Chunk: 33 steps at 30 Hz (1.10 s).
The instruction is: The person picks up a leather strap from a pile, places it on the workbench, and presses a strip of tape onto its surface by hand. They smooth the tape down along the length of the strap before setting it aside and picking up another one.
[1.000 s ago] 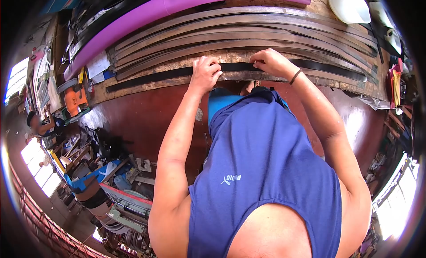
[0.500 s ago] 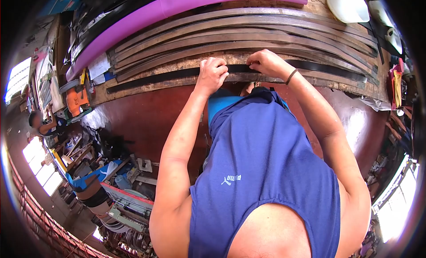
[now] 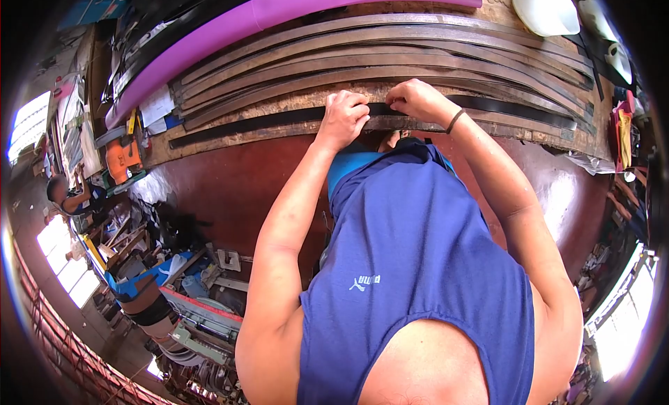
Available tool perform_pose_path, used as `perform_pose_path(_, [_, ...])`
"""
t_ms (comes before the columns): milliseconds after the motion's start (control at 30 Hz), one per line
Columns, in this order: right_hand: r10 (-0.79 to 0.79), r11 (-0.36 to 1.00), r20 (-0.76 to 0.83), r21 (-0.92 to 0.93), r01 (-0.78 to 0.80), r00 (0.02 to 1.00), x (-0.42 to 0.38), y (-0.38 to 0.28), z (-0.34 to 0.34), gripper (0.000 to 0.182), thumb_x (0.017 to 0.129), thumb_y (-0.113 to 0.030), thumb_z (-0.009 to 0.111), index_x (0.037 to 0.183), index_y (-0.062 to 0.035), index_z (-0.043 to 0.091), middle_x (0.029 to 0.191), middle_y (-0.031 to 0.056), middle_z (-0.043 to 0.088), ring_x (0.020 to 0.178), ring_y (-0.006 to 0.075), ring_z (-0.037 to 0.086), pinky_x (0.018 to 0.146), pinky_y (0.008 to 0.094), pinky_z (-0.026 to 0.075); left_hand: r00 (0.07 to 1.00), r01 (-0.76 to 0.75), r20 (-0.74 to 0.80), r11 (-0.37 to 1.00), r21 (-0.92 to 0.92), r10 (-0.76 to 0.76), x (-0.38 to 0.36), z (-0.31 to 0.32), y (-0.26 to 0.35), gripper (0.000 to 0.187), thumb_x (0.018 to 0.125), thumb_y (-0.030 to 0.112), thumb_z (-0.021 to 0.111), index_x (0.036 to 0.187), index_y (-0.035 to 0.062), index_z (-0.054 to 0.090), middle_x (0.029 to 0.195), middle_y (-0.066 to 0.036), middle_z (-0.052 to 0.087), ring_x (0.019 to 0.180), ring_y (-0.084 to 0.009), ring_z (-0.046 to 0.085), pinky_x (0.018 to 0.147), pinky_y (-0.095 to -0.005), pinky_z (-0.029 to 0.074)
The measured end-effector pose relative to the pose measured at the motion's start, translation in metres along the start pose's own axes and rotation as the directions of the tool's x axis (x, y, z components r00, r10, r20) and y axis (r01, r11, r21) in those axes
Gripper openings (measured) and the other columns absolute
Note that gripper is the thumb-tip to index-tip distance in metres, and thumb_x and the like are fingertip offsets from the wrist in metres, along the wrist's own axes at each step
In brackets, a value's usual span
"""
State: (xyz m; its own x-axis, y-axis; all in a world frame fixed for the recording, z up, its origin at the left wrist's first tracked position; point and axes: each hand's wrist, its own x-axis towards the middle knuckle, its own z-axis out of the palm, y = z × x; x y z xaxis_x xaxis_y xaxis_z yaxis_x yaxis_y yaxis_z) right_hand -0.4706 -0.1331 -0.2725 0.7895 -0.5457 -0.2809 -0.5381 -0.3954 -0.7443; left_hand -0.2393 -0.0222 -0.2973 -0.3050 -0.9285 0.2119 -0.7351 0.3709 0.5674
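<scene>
A long black strap (image 3: 261,122), like leather, lies along the near edge of the wooden workbench (image 3: 202,130). My left hand (image 3: 343,119) is closed on it left of its middle, fingers curled and thumb against them. A short span to the right, my right hand (image 3: 416,100) pinches the same strap with its fingertips. The pinch points are partly hidden by the fingers. Just beyond both hands, several long brown straps (image 3: 327,60) lie side by side in gentle curves.
A purple roll (image 3: 293,9) runs along the back of the bench. White plastic containers (image 3: 546,10) stand at the back right. Papers (image 3: 156,107) and an orange item (image 3: 120,161) are at the left end. Another person (image 3: 70,196) is at far left.
My left hand has slid a little to the right along the strap, closer to my right hand. The right hand has barely shifted.
</scene>
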Motion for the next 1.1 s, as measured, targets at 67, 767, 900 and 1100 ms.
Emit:
perform_pose_path(67, [-0.005,1.0,-0.006,-0.007,0.005,1.0,0.0,0.001,0.002,0.02,0.085,-0.017,0.068,0.102,-0.0085,0.077,0.096,0.0168,0.075,0.093,0.0364,0.071,0.085,0.0461,0.055,1.0,-0.001,-0.004,1.0,-0.01,0.001,0.0,-0.001,-0.001,0.014,0.077,0.015,0.08,0.087,0.0122,0.071,0.107,0.0,0.068,0.106,-0.0246,0.061,0.093,-0.0433,0.042])
perform_pose_path(767, [0.276,0.96,0.098,0.015,-0.278,0.956,0.028,-0.05,0.025,0.028,0.086,-0.028,0.074,0.101,-0.0046,0.073,0.096,0.0197,0.074,0.097,0.0388,0.071,0.084,0.0468,0.055,0.994,0.101,-0.036,0.994,-0.028,-0.102,-0.034,-0.032,-0.03,0.014,0.076,0.015,0.079,0.087,0.0121,0.07,0.106,0.0,0.069,0.106,-0.0245,0.061,0.094,-0.0441,0.04])
perform_pose_path(900, [0.147,0.962,0.249,0.191,-0.197,0.957,0.039,-0.033,0.016,0.025,0.088,-0.026,0.071,0.1,-0.0042,0.074,0.095,0.018,0.074,0.095,0.036,0.072,0.083,0.0447,0.055,0.998,0.051,-0.017,0.997,-0.057,-0.052,-0.027,-0.026,-0.024,0.014,0.078,0.018,0.079,0.087,0.0118,0.071,0.109,-0.001,0.068,0.108,-0.0249,0.06,0.095,-0.0452,0.039])
perform_pose_path(1100, [0.288,0.956,0.14,0.007,-0.292,0.947,0.034,-0.026,0.02,0.024,0.087,-0.024,0.071,0.102,-0.005,0.074,0.097,0.0177,0.075,0.096,0.0363,0.072,0.084,0.0447,0.055,1.0,0.001,-0.011,0.998,-0.071,-0.002,-0.018,-0.018,-0.022,0.016,0.079,0.017,0.079,0.091,0.0118,0.071,0.111,-0.002,0.068,0.108,-0.025,0.061,0.095,-0.045,0.039])
